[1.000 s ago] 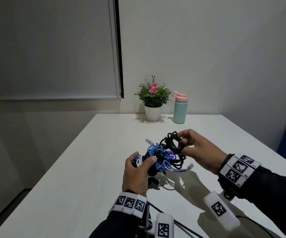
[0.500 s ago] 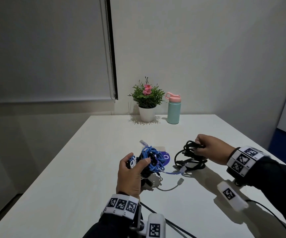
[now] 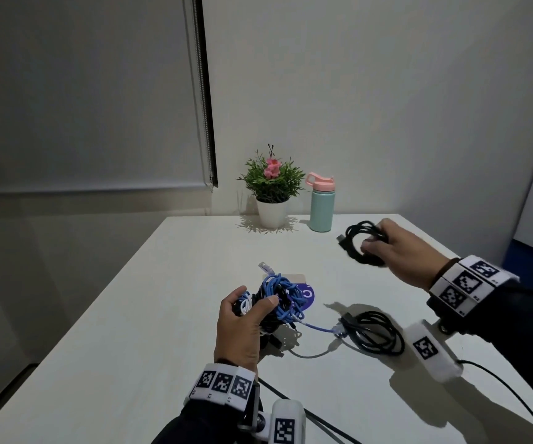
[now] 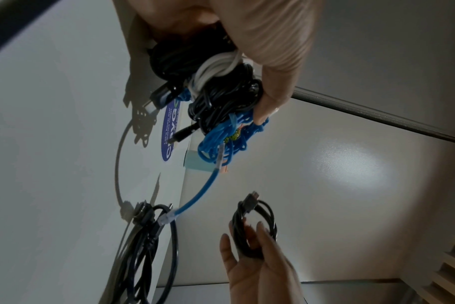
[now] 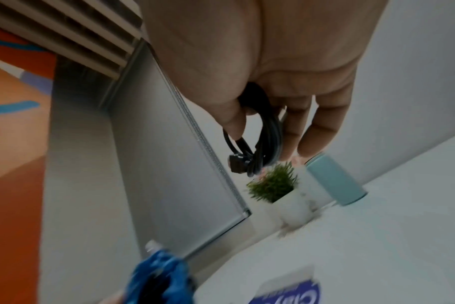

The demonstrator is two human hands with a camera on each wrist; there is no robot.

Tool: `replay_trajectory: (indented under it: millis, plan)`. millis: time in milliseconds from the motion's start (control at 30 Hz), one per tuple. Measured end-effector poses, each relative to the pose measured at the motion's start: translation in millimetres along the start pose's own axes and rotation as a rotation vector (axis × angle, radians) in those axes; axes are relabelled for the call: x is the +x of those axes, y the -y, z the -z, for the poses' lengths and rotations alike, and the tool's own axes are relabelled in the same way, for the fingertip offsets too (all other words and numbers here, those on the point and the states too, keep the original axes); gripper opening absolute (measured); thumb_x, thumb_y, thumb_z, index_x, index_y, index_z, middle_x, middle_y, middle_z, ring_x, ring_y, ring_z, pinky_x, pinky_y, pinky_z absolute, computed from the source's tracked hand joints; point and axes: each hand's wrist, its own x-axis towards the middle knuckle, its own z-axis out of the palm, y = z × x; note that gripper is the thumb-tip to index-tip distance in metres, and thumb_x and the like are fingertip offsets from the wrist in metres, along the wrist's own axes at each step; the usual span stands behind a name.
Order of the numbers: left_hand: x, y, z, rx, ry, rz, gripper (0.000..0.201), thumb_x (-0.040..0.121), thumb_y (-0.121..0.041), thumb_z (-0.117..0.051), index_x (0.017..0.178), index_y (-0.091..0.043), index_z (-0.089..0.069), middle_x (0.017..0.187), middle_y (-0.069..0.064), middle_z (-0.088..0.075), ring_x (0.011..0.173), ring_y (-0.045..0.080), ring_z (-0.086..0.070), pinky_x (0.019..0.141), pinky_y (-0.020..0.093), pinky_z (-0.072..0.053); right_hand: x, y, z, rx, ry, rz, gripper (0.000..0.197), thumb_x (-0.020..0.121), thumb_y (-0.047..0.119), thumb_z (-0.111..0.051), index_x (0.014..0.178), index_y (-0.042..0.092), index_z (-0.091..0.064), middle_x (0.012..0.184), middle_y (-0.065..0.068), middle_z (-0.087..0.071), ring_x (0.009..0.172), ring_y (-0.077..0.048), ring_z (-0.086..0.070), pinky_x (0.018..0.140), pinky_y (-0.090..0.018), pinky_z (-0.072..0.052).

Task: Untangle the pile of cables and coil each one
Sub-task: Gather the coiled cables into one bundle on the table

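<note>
My left hand [image 3: 242,322] grips a tangled bundle of blue, black and white cables [image 3: 274,299] just above the white table [image 3: 105,363]; in the left wrist view the bundle [image 4: 221,98] sits under my fingers. A blue cable end [image 3: 319,330] trails right from it to a black coiled cable [image 3: 377,334] lying on the table. Raised over the table's far right, my right hand [image 3: 387,248] holds a small black coiled cable [image 3: 359,241], which the right wrist view shows as a coil [image 5: 262,139] pinched between thumb and fingers.
A potted plant [image 3: 271,193] and a teal bottle with a pink lid [image 3: 321,203] stand at the table's far edge. A blue round sticker on a card [image 3: 305,294] lies under the bundle. A thin grey cable [image 3: 310,354] curves on the table.
My right hand pulled black cable out of the bundle, left one black coil on the table, and rose to the far right with a smaller black coil. The left hand stayed holding the bundle.
</note>
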Motion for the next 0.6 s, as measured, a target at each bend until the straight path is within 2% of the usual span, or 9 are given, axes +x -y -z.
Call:
replay_trajectory:
  millis: [33,100,167,233,300,400,467,533,600]
  plan:
    - [0,0,0,-0.002,-0.004,0.000,0.077,0.041,-0.036,-0.095,0.110,-0.038,-0.062,0.130,0.017,-0.059,0.083,0.040,-0.074,0.054,0.050,-0.056,-5,9,-6,0.044,0.044,0.015,0.016,0.098,0.022,-0.055,0.086,0.018,-0.045,0.078,-0.001,-0.055,0.069,-0.015,-0.049,0.062,-0.029,-0.037]
    - [-2,1,2,0.000,-0.025,-0.009,0.075,0.044,-0.034,-0.094,0.112,-0.036,-0.061,0.129,0.015,-0.059,0.080,0.036,-0.075,0.053,0.050,-0.056,-20,28,-25,0.093,0.118,0.107,0.020,0.100,0.020,-0.054,0.084,0.023,-0.041,0.079,0.004,-0.050,0.067,-0.005,-0.045,0.060,-0.016,-0.036]
    - [-3,0,1,-0.012,-0.023,-0.011,0.075,0.049,-0.030,-0.094,0.116,-0.033,-0.060,0.124,0.015,-0.063,0.079,0.036,-0.075,0.054,0.049,-0.056,-35,46,-46,0.086,0.211,0.183,0.018,0.101,0.022,-0.052,0.088,0.024,-0.039,0.088,0.003,-0.047,0.071,-0.003,-0.041,0.064,-0.014,-0.036]
    - [-4,-1,1,-0.028,-0.021,-0.011,0.074,0.056,-0.025,-0.095,0.120,-0.030,-0.059,0.115,0.019,-0.069,0.080,0.038,-0.075,0.057,0.050,-0.057,-48,58,-66,-0.006,0.373,0.243,0.015,0.100,0.028,-0.053,0.100,0.019,-0.042,0.102,-0.003,-0.047,0.084,-0.012,-0.045,0.077,-0.025,-0.041]
    - [-4,-2,2,-0.054,-0.016,-0.014,0.071,0.060,-0.022,-0.094,0.121,-0.031,-0.058,0.117,0.021,-0.069,0.084,0.039,-0.074,0.064,0.054,-0.059,-58,62,-80,-0.189,0.447,0.359,0.028,0.097,0.033,-0.056,0.116,0.016,-0.043,0.114,-0.004,-0.044,0.098,-0.019,-0.046,0.090,-0.035,-0.044]
    - [-1,-2,3,-0.073,-0.031,0.002,0.092,0.045,-0.033,-0.098,0.127,-0.032,-0.055,0.123,0.020,-0.067,0.096,0.038,-0.073,0.084,0.067,-0.054,-63,70,-88,-0.319,0.380,0.466,0.038,0.094,0.026,-0.057,0.128,0.018,-0.042,0.124,-0.005,-0.039,0.106,-0.026,-0.048,0.090,-0.040,-0.046]
    - [0,-2,2,-0.068,-0.044,0.011,0.114,0.033,-0.049,-0.100,0.134,-0.033,-0.050,0.128,0.017,-0.065,0.103,0.038,-0.071,0.091,0.070,-0.050,-61,75,-90,-0.357,0.345,0.476,0.039,0.092,0.018,-0.054,0.129,0.021,-0.044,0.125,-0.006,-0.040,0.107,-0.029,-0.047,0.088,-0.041,-0.047]
    - [2,-2,3,-0.034,-0.061,-0.001,0.126,0.028,-0.064,-0.097,0.140,-0.037,-0.045,0.131,0.014,-0.064,0.108,0.036,-0.069,0.094,0.067,-0.051,-61,77,-92,-0.365,0.352,0.477,0.045,0.091,0.011,-0.051,0.133,0.024,-0.044,0.128,-0.005,-0.040,0.110,-0.028,-0.045,0.089,-0.040,-0.046]
    - [4,0,5,0.004,-0.076,-0.022,0.127,0.031,-0.068,-0.095,0.142,-0.039,-0.042,0.130,0.012,-0.065,0.109,0.034,-0.069,0.096,0.061,-0.053,-62,76,-92,-0.374,0.368,0.497,0.052,0.089,0.007,-0.048,0.136,0.028,-0.044,0.131,-0.004,-0.039,0.114,-0.026,-0.042,0.091,-0.040,-0.046]
